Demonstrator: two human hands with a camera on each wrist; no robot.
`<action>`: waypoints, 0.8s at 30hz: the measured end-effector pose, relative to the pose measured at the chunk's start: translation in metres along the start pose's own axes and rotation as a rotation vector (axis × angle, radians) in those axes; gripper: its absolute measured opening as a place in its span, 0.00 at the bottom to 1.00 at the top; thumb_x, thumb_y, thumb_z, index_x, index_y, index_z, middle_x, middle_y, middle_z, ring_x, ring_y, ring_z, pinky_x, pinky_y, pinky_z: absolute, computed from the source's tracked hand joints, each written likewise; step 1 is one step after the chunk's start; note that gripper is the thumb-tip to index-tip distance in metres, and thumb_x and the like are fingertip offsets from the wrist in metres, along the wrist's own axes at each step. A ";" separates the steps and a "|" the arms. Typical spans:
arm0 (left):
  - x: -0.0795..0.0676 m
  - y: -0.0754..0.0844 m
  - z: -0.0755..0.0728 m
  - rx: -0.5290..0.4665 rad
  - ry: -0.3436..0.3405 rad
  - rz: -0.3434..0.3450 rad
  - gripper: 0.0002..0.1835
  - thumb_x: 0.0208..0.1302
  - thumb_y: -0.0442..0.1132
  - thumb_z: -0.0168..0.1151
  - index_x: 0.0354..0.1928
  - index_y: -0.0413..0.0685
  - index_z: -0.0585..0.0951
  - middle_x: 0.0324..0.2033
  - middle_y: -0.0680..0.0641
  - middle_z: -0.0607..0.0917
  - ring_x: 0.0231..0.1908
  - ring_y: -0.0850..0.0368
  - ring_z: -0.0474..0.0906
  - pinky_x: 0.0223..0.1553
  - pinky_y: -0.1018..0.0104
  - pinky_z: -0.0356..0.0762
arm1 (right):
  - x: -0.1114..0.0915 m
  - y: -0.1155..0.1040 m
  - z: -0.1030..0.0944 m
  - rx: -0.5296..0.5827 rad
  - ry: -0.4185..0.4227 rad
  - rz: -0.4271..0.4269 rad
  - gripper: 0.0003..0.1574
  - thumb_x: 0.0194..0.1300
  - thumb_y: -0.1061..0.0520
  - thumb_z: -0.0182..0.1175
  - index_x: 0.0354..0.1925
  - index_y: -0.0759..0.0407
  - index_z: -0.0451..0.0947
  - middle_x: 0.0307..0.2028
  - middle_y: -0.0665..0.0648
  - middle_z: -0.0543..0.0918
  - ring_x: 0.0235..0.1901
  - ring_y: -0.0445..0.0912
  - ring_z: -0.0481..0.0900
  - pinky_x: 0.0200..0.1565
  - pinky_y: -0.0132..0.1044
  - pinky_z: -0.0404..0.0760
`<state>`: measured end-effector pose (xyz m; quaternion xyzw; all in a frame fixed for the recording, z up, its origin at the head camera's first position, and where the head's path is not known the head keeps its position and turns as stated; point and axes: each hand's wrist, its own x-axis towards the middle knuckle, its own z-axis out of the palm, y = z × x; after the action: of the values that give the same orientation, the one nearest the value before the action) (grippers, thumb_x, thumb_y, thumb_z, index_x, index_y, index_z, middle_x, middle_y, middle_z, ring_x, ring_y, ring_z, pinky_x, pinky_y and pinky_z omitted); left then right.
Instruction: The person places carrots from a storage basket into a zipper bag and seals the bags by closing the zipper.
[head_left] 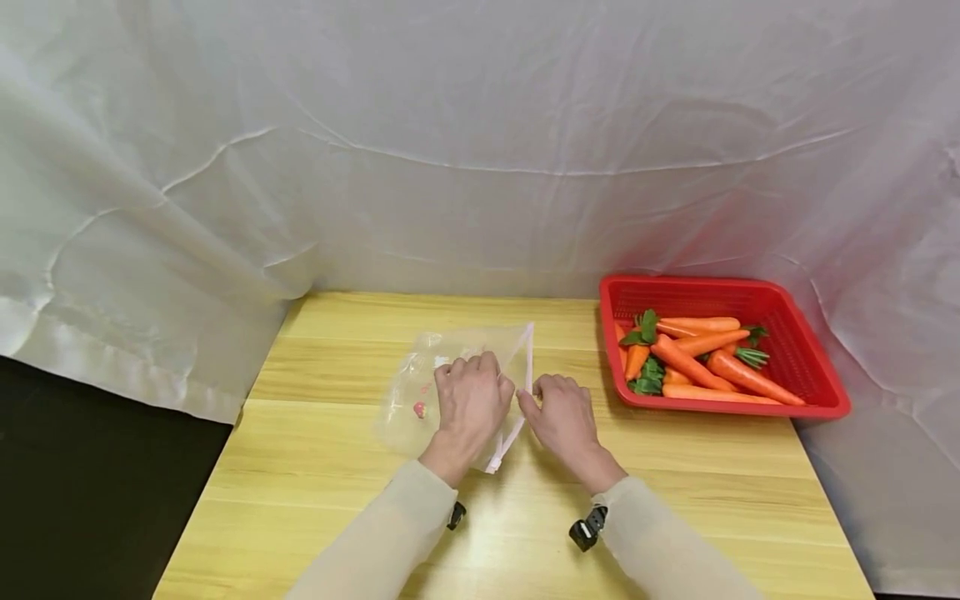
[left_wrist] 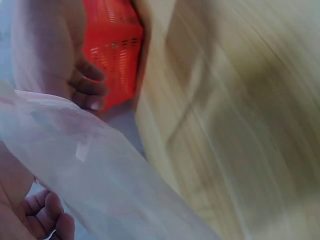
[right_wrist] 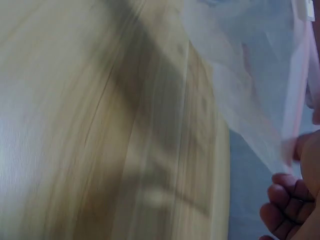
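Note:
A clear slider zip bag [head_left: 408, 375] with a pale pink zip edge and small red printed marks is held above the wooden table. Its mouth gapes, and the white slider sits at the near corner of the zip. My left hand [head_left: 472, 400] grips the bag near its mouth with curled fingers; in the left wrist view the film partly covers this hand [left_wrist: 30, 210]. On the other side, my right hand [head_left: 564, 421] pinches the pink edge between thumb and fingers, as the right wrist view shows at the bag's corner [right_wrist: 285, 160].
A red plastic basket [head_left: 821, 375] stands at the back right of the wooden table [head_left: 337, 517]. Several orange carrots [head_left: 690, 362], some with green tops, lie inside it. Grey-white curtains [head_left: 480, 150] hang behind and at both sides.

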<state>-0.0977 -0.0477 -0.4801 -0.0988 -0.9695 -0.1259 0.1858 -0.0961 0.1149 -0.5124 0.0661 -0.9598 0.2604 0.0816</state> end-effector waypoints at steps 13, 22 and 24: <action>0.002 -0.022 -0.058 0.197 -0.302 -0.108 0.14 0.68 0.46 0.61 0.33 0.42 0.79 0.29 0.44 0.82 0.37 0.44 0.78 0.45 0.49 0.75 | 0.007 0.006 0.002 -0.084 0.039 -0.047 0.16 0.70 0.55 0.57 0.23 0.54 0.72 0.22 0.53 0.76 0.30 0.56 0.78 0.41 0.51 0.72; -0.001 -0.016 -0.056 0.190 -0.290 0.025 0.14 0.66 0.46 0.65 0.30 0.46 0.75 0.26 0.49 0.77 0.33 0.48 0.75 0.35 0.58 0.73 | 0.004 -0.009 0.003 -0.038 0.019 -0.173 0.18 0.69 0.57 0.61 0.22 0.52 0.69 0.21 0.50 0.73 0.30 0.53 0.77 0.41 0.52 0.74; -0.003 -0.017 -0.049 0.189 -0.191 0.101 0.13 0.63 0.44 0.66 0.27 0.47 0.73 0.23 0.50 0.74 0.29 0.50 0.72 0.30 0.62 0.67 | 0.003 -0.011 0.003 -0.041 0.026 -0.178 0.18 0.69 0.57 0.61 0.22 0.52 0.68 0.21 0.50 0.73 0.30 0.53 0.77 0.41 0.52 0.73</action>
<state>-0.0831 -0.0783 -0.4407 -0.1410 -0.9841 -0.0145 0.1075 -0.0974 0.1034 -0.5090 0.1460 -0.9542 0.2330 0.1181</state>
